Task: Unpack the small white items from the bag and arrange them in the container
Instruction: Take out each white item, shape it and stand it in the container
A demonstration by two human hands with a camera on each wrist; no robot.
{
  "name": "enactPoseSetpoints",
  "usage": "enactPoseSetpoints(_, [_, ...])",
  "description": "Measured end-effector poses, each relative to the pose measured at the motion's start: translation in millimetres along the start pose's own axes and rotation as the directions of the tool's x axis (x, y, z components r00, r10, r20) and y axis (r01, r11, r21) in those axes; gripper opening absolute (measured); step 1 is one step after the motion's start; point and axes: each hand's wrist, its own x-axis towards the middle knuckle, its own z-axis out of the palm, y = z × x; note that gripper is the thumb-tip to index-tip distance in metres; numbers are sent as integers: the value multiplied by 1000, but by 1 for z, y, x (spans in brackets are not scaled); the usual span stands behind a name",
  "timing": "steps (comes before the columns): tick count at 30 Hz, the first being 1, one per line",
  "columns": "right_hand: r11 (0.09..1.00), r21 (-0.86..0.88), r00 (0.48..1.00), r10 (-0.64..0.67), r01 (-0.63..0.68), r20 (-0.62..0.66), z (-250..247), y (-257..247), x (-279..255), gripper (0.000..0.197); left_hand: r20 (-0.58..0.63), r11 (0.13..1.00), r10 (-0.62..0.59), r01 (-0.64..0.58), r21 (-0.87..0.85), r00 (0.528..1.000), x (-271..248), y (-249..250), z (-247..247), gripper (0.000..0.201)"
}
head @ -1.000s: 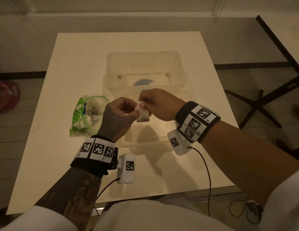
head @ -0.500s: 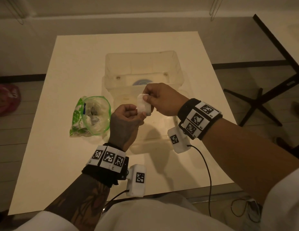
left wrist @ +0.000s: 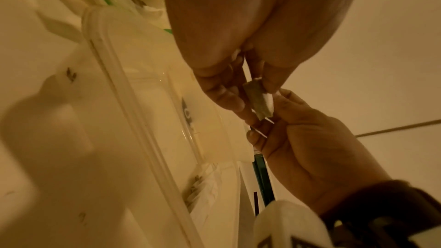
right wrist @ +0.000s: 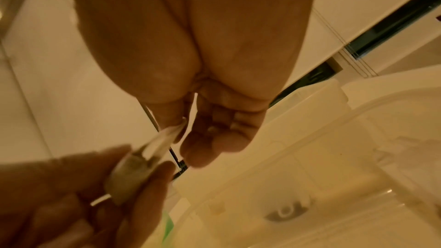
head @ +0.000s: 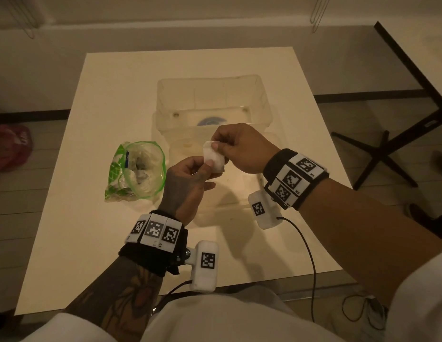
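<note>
Left hand (head: 187, 183): fingers curled, thumb and fingertips pinching the lower end of 1 small white packet (head: 213, 157); held above the near part of the container.
Right hand (head: 242, 146): thumb and forefinger pinching the upper end of the same packet; remaining fingers curled in toward the palm.
Small white packet: flat, soft-looking, tilted between the 2 hands, off the table; the left wrist view shows a darker fill inside a pale wrapper (left wrist: 259, 101); in the right wrist view it is blurred (right wrist: 140, 167).
Container (head: 261, 95): clear plastic tub, open top, on the table just beyond and under the hands; a round blue-grey mark shows through its floor. Left wrist view shows 1 more pale packet lying inside, by the wall (left wrist: 200, 193).
Bag (head: 136, 169): clear plastic with green rim and green print, lying on the table left of the container, mouth open toward the camera; pale items inside, count cannot be told.
Table (head: 116, 95): pale square top carrying bag and container.
Wrists: black bands with black-and-white marker tiles, 1 cabled white camera block under each.
</note>
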Motion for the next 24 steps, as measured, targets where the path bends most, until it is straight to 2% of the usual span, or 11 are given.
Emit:
enactPoseSetpoints(3, [999, -39, 1000, -7, 8, 11, -2, 1, -3, 11, 105, 997, -45, 51, -53, 993, -3, 3, -6, 15])
enactPoseSetpoints(6, [1000, 7, 996, -21, 21, 84, -5, -2, -6, 11, 195, 994, -60, 41, 102, 979, -1, 3, -10, 20])
enactPoseSetpoints(8, [1000, 11, 994, -22, 21, 109, -7, -4, -7, 12, 216, 986, -62, 27, 162, 974, -1, 4, -10, 23])
enactPoseSetpoints(12, [999, -37, 984, -21, 28, 176, -10, -5, -8, 12, 239, 984, -86, 44, 173, 967, -5, 6, -7, 15])
enactPoseSetpoints(15, [998, -53, 985, -28, 37, 173, -9, -4, -8, 16, 300, 977, -136, 77, 200, 944, -6, 7, -4, 20])
enactPoseSetpoints(20, [999, -19, 979, -46, 51, 196, -9, -4, -10, 14, 344, 980, -198, 176, 93, 918, -6, 9, -3, 29])
enactPoseSetpoints(24, [998, -25, 975, -49, 56, 214, -11, -4, -10, 13, 358, 981, -191, 165, 101, 914, -6, 6, -4, 27])
